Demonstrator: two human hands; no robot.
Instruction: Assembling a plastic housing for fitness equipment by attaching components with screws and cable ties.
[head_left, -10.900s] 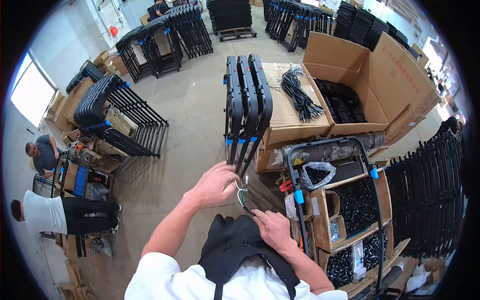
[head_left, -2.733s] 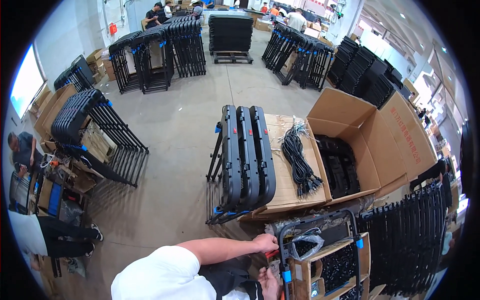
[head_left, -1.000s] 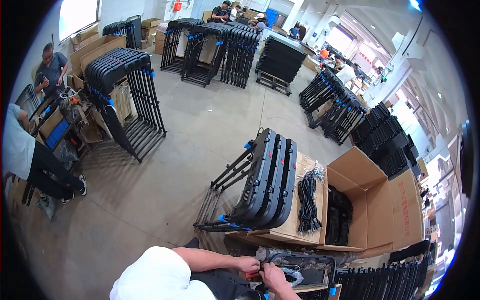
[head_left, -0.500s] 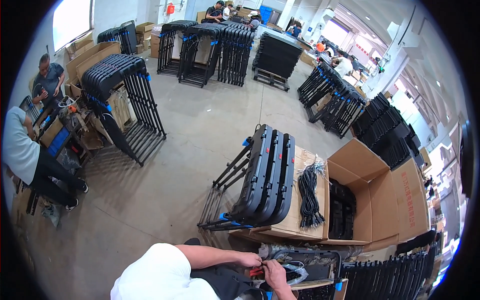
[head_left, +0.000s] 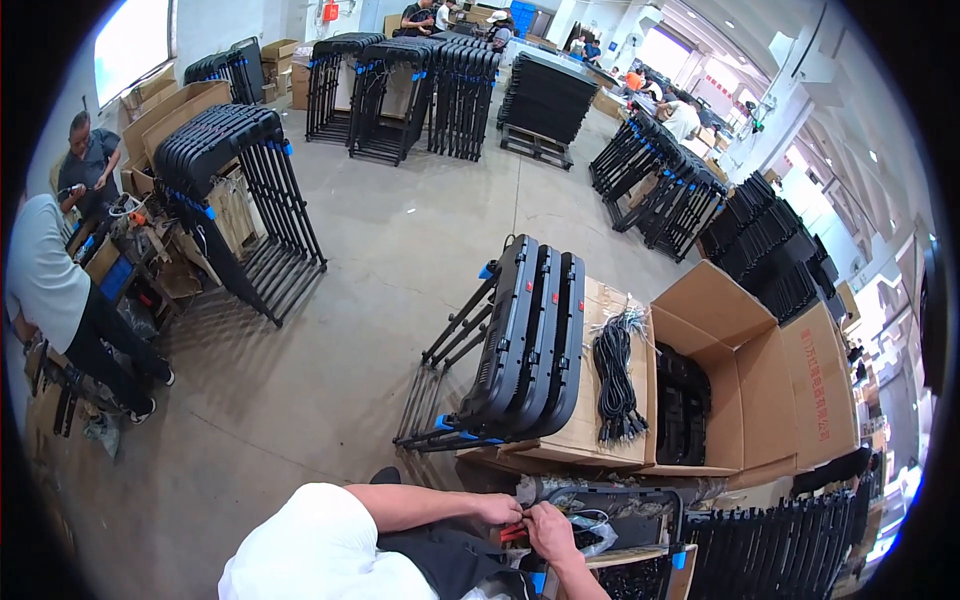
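Note:
My left hand and my right hand meet low in the picture, fingertips pinched close together. Whatever lies between them is too small to make out. Just beneath the fingers shows a red-handled tool, partly covered by the hands. A clear plastic bag lies beside my right hand. Around it stands a black tubular frame with a blue piece at its side. Closer to me, a box of small black parts sits beside my right forearm.
Ahead, black panels on folding legs lean by a cardboard surface holding bundled black cables. An open carton contains black parts. Racked black frames stand left, near two people. Black slats line the lower right.
The view has shifted slightly, so the surroundings sit a little higher. My hands stay together in nearly the same place, with small finger movement.

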